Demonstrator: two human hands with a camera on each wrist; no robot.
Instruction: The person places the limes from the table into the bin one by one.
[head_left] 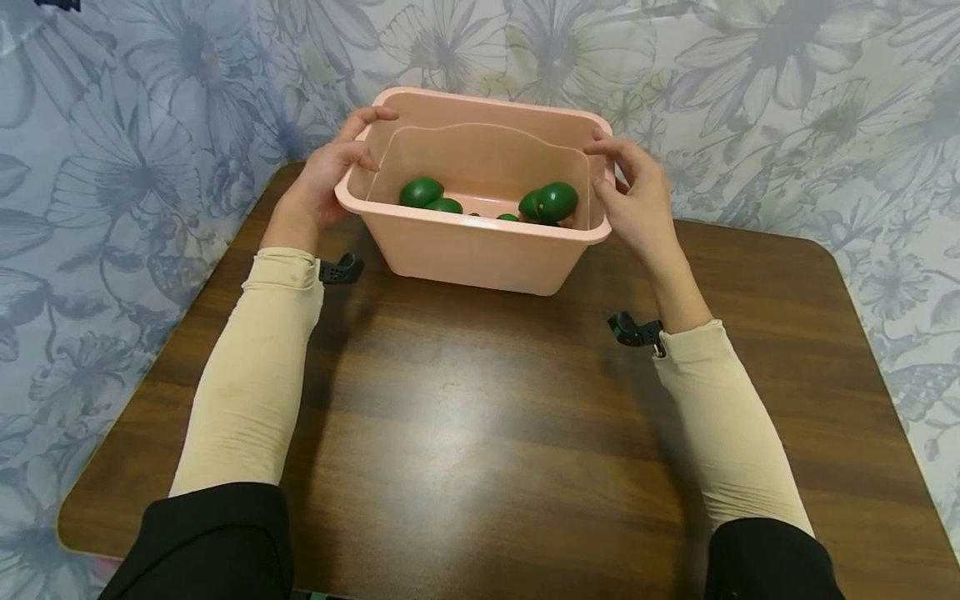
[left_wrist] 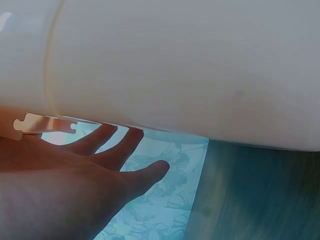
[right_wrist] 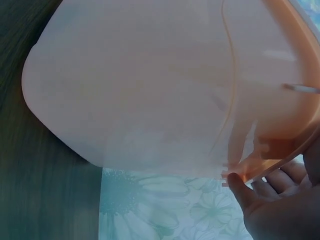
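Note:
A pink plastic tub (head_left: 480,250) is at the back of the table, its mouth tipped toward me. Inside it lie several glossy green oval fruits (head_left: 557,202), avocado-like in shape, some partly hidden by the front wall. My left hand (head_left: 322,179) grips the tub's left end, thumb and a finger over the rim. At the opposite end, my right hand (head_left: 637,192) holds the rim with bent fingers. The left wrist view shows left fingers (left_wrist: 120,150) against the outer wall; in the right wrist view, the right thumb (right_wrist: 240,190) touches the tub beneath its rim. Whether its base touches the table cannot be told.
The brown wooden table (head_left: 450,433) extends in front of the tub and to both sides. Behind it hangs a floral-patterned backdrop (head_left: 787,108), close to the tub's far side. Black wrist devices (head_left: 633,329) sit at both cream sleeves.

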